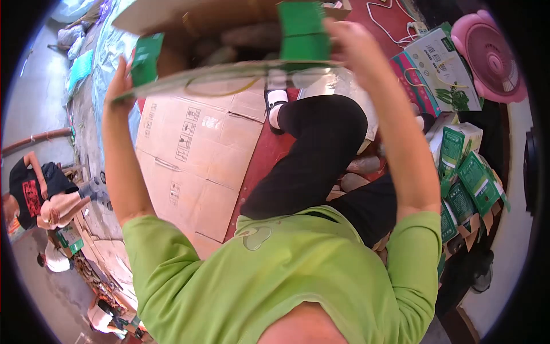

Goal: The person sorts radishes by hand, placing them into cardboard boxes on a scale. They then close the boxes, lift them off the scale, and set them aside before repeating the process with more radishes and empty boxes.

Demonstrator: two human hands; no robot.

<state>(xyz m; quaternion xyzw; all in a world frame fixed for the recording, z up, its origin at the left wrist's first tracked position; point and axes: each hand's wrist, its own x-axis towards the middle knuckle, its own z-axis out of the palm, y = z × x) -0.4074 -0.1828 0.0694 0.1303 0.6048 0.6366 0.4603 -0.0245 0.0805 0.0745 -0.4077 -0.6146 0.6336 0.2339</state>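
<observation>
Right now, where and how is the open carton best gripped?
Probably by its opposite side walls, one hand from the left, one from the right. The open carton faces its mouth to the camera, with objects inside, and its green flap looks a weaker hold. The left hand and right hand are at those sides.

From my end I see a red floor point(259, 172) carrying a broad, printed cardboard sheet point(195, 157), lying flat. Toward the far right a white cord point(408, 40) curls over the red; closer in rest brownish oblong pieces point(364, 165), partly hidden.
</observation>
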